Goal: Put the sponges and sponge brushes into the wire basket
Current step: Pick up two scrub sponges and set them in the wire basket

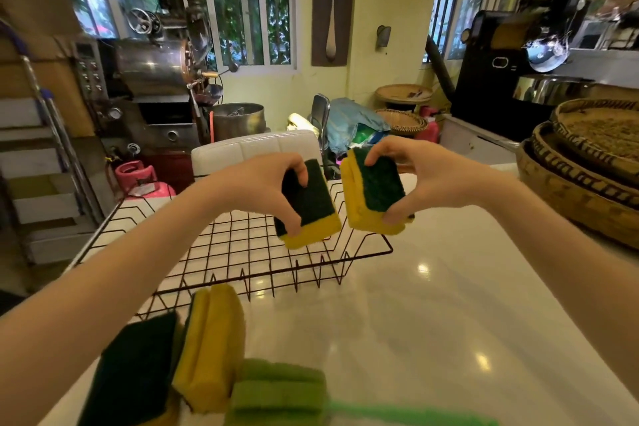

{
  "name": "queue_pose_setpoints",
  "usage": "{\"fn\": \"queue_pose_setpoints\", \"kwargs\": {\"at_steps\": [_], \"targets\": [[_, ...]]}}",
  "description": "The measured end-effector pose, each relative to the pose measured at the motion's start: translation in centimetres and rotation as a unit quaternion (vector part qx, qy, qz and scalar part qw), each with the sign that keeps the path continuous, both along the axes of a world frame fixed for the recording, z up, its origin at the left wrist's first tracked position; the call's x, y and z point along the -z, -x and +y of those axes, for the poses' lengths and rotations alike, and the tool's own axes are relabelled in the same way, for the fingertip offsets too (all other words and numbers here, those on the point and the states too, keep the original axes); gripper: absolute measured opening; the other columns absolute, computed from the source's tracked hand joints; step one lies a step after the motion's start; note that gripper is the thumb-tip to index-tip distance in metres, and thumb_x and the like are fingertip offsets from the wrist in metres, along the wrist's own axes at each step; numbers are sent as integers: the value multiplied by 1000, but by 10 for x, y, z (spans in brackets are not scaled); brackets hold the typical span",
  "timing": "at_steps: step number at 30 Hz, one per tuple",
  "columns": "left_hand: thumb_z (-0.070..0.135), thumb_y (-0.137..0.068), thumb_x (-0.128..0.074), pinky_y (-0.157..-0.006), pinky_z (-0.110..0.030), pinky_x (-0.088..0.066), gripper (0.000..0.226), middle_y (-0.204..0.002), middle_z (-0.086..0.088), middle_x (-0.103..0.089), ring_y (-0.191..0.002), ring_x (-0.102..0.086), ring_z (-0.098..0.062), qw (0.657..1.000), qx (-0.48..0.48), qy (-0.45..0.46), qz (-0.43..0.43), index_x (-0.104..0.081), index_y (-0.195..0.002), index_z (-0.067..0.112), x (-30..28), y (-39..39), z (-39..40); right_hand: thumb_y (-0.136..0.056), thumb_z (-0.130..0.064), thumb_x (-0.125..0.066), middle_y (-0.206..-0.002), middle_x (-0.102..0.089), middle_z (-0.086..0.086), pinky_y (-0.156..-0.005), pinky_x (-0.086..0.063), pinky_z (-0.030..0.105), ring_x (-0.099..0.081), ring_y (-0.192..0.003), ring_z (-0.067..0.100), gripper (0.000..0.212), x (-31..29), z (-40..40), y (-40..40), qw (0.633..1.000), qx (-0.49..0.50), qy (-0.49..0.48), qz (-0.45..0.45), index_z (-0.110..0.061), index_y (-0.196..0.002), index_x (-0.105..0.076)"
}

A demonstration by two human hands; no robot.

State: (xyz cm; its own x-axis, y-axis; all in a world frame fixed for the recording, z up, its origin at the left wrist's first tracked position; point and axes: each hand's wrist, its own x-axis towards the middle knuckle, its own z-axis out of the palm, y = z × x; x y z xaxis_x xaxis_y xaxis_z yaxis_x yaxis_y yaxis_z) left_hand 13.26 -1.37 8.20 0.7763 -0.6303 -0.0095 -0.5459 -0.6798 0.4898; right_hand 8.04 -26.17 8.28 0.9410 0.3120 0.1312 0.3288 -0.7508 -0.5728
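Each grip is pinching something: the left hand (266, 180) is holding a yellow-and-green rectangular scouring sponge (308, 206), the right hand (428, 176) two stacked sponges (375, 192), both hovering above the dark wire basket (193, 252) on the white counter (432, 322).

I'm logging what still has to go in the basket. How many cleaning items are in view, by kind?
Yellow-and-green sponges held in the hands: 2, one in the left hand, one in the right hand
Yellow-and-green sponges on the counter: 2
Green sponge brush: 1
Total: 5
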Motion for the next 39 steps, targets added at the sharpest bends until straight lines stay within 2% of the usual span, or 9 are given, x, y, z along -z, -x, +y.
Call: {"fn": "queue_pose_setpoints", "kwargs": {"at_steps": [5, 7, 10, 14, 22, 27, 35, 39], "targets": [[16, -56, -79, -58, -18, -39, 59, -107, 2, -42, -94, -44, -17, 996, -19, -88, -23, -41, -99, 27, 24, -45, 7, -53, -27, -83, -119, -42, -8, -71, -48, 16, -45, -108, 13, 68, 11, 16, -41, 1000, -15, 0, 1, -49, -103, -42], [15, -55, -80, -57, -19, -39, 60, -107, 0, -43, -93, -45, -18, 993, -27, -115, -23, -41, -99, 27, 36, -60, 11, -54, -25, -83, -118, -41, -7, -67, -48, 16, -46, -106, 14, 70, 17, 22, -54, 1000, -12, 22, -9, -45, -107, -41], [14, -56, -79, -58, -19, -40, 61, -107, 1, -41, -95, -44, -18, 991, -29, -129, -3, -41, -103, 25, 50, -78, 15, -54, -23, -83, -117, -40, -7, -71, -45, 17, -45, -106, 15, 74, 28, 33, -72, 998, -17, 53, -15, -37, -113, -41], [13, -59, -77, -58, -18, -39, 61, -107, 1, -40, -95, -43, -18, 990, -20, -139, 14, -41, -106, 24, 65, -93, 17, -55, -21, -82, -110, -39, -10, -64, -34, 10, -41, -100, 11, 74, 39, 49, -92, 996, -27, 87, -10, -33, -116, -41], [16, -59, -76, -55, -19, -36, 60, -100, 2, -43, -82, -43, -12, 990, -20, -136, 36, -42, -107, 22, 71, -99, 18, -56, -21, -81, -108, -39, -5, -62, -41, 17, -43, -97, 16, 75, 55, 75, -123, 987, -46, 153, 36, -26, -119, -39], [15, -60, -75, -55, -20, -36, 60, -102, 0, -43, -88, -45, -17, 988, -27, -145, 38, -41, -110, 20, 71, -98, 16, -57, -23, -81, -109, -40, -3, -59, -40, 19, -44, -97, 18, 77, 53, 73, -129, 982, -35, 167, 78, -28, -119, -37], [15, -60, -76, -61, -23, -42, 60, -105, -3, -43, -92, -46, -20, 989, -42, -137, 37, -40, -106, 21, 72, -100, 23, -59, -18, -80, -110, -40, -2, -61, -40, 18, -43, -98, 18, 75, 59, 76, -130, 980, -36, 181, 72, -22, -121, -38], [15, -60, -76, -56, -19, -40, 59, -104, -2, -44, -90, -46, -18, 991, -33, -126, 36, -41, -107, 22, 73, -99, 24, -62, -18, -80, -112, -42, 2, -72, -45, 27, -46, -100, 21, 74, 68, 83, -133, 978, -39, 188, 87, -20, -123, -37]]}}
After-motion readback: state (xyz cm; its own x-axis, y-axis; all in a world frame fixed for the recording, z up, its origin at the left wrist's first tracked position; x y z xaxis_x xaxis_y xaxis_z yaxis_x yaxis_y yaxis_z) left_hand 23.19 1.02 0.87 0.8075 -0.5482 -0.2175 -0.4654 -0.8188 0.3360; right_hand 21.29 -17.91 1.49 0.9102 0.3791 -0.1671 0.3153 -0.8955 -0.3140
